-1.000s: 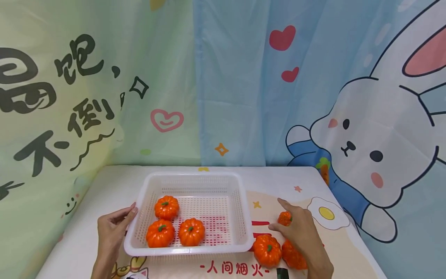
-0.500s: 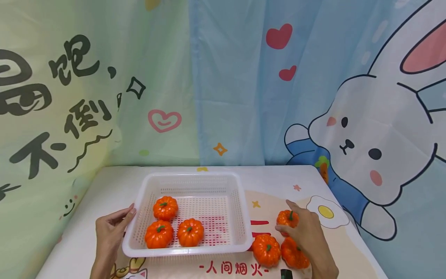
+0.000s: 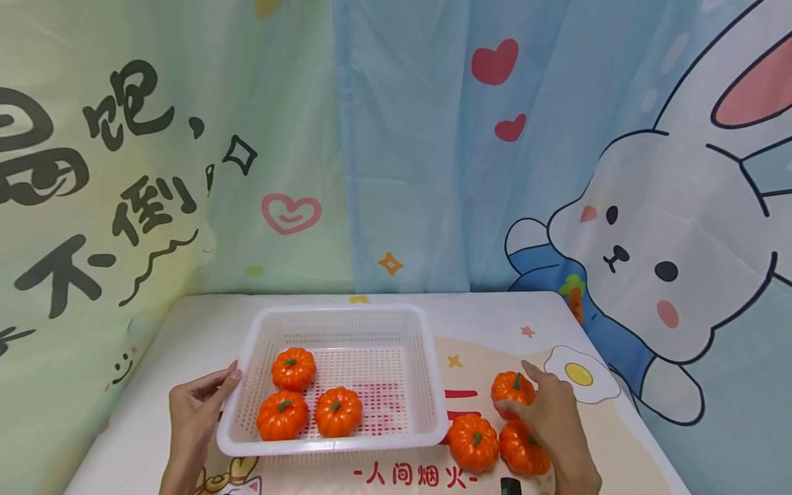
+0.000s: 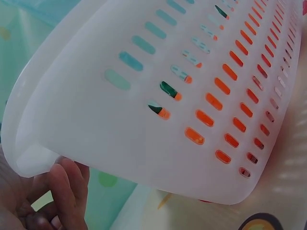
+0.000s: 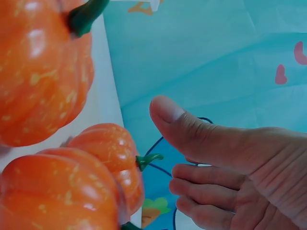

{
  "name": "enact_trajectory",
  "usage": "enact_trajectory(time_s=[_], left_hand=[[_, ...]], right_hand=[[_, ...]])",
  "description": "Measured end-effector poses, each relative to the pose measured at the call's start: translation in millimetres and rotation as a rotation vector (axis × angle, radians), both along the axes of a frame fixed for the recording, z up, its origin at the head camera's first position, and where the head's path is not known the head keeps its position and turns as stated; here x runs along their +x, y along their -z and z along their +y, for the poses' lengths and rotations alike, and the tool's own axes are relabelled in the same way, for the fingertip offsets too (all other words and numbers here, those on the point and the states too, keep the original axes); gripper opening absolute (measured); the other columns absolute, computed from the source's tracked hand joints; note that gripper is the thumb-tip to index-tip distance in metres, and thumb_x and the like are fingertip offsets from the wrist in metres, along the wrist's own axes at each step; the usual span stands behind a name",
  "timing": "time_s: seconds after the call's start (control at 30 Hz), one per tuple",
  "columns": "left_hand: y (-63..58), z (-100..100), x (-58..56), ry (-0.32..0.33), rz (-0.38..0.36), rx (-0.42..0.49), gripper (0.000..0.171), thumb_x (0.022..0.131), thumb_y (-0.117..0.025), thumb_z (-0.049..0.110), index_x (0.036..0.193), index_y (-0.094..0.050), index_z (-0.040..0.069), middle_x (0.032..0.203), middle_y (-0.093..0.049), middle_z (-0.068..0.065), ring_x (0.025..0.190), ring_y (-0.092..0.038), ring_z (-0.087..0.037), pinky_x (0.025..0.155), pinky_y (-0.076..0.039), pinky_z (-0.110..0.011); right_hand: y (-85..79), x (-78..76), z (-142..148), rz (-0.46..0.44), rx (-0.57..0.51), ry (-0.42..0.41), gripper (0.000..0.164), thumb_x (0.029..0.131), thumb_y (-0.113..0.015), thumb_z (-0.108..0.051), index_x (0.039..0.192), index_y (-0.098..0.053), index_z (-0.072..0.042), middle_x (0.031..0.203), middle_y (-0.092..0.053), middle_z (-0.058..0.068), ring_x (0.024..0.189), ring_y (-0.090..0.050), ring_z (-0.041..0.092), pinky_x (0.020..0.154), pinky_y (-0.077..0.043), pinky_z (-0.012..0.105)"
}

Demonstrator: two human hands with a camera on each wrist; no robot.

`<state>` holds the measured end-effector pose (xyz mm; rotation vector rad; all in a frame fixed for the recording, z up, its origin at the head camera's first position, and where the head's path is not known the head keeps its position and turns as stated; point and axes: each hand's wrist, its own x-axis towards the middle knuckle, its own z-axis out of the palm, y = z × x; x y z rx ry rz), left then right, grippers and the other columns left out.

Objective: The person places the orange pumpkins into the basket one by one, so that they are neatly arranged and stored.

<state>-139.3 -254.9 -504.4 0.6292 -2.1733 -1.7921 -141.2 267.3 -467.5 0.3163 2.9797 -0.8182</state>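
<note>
In the head view my left hand [image 3: 196, 416] holds the left rim of a white plastic basket [image 3: 436, 385], thumb and fingers at its edge. Three orange toy pumpkins sit in the basket's left half, one of them a front pumpkin [image 3: 338, 412]. My right hand [image 3: 557, 419] is at the right, thumb and forefinger spread beside a far pumpkin [image 3: 510, 389]. Two more lie nearer: a left pumpkin [image 3: 473, 443] and a right pumpkin [image 3: 522, 450], partly behind the hand. In the right wrist view, the thumb [image 5: 168, 112] stands apart from the pumpkins.
A white table cover [image 3: 495, 320] with printed drawings lies under everything. Behind it hangs a printed curtain [image 3: 408, 172]. At the bottom edge a small dark object [image 3: 510, 486] shows in part, near the two closer pumpkins.
My right hand has shifted a little to the right and back from the far pumpkin, which shows more fully. The left hand and the basket have stayed in place.
</note>
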Motion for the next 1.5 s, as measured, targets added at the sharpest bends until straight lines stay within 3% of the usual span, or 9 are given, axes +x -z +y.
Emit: enact_trajectory(time_s=[0.23,0.6,0.7,0.93,1.17,1.5], left_hand=[[0.5,-1,-0.4,0.019,0.007,0.007,0.045,0.100,-0.082,0.022,0.133,-0.072,-0.007,0.096,-0.076,0.034,0.075,-0.072,0.001,0.066,-0.066,-0.022],[-0.6,1,-0.7,0.013,0.021,-0.002,0.041,0.101,-0.081,0.019,0.132,-0.073,-0.005,0.088,-0.072,0.041,0.075,-0.072,0.000,0.067,-0.066,-0.022],[0.4,0,-0.6,0.014,0.016,0.001,0.042,0.100,-0.082,0.020,0.132,-0.073,-0.006,0.094,-0.075,0.036,0.075,-0.072,0.001,0.067,-0.066,-0.022],[1.7,-1,-1.8,-0.003,0.003,-0.001,0.040,0.099,-0.083,0.018,0.130,-0.074,-0.005,0.116,-0.082,0.009,0.074,-0.073,-0.001,0.066,-0.067,-0.024],[1.6,-1,-2.1,0.001,-0.008,-0.019,0.040,0.099,-0.083,0.019,0.131,-0.074,-0.004,0.119,-0.082,0.004,0.075,-0.072,0.000,0.067,-0.066,-0.022],[1.7,-1,-1.9,-0.012,0.002,-0.015,0.038,0.098,-0.084,0.019,0.128,-0.076,-0.004,0.120,-0.083,-0.002,0.073,-0.073,-0.001,0.065,-0.067,-0.024]], right_hand=[[10.3,-2.3,4,0.006,-0.002,0.008,0.088,0.088,-0.094,-0.024,0.157,-0.050,0.008,0.152,-0.057,0.038,0.138,-0.054,0.059,0.109,-0.052,0.067],[23.9,-6.2,12,-0.039,-0.033,0.046,0.094,0.087,-0.095,-0.025,0.157,-0.045,0.013,0.152,-0.054,0.041,0.140,-0.053,0.060,0.112,-0.048,0.069],[26.5,-7.2,13,-0.054,-0.041,0.048,0.094,0.088,-0.094,-0.026,0.157,-0.044,0.015,0.152,-0.054,0.042,0.140,-0.052,0.060,0.114,-0.047,0.070],[30.8,-9.8,13,-0.070,-0.039,0.055,0.094,0.089,-0.093,-0.027,0.156,-0.043,0.017,0.152,-0.054,0.042,0.139,-0.053,0.059,0.115,-0.045,0.071],[34.0,-10.2,11,-0.109,-0.053,0.076,0.096,0.090,-0.093,-0.026,0.158,-0.040,0.017,0.155,-0.050,0.043,0.137,-0.054,0.057,0.117,-0.043,0.071],[35.6,-10.1,11,-0.084,-0.042,0.058,0.093,0.091,-0.092,-0.024,0.156,-0.041,0.018,0.150,-0.054,0.043,0.134,-0.057,0.057,0.114,-0.047,0.070]])
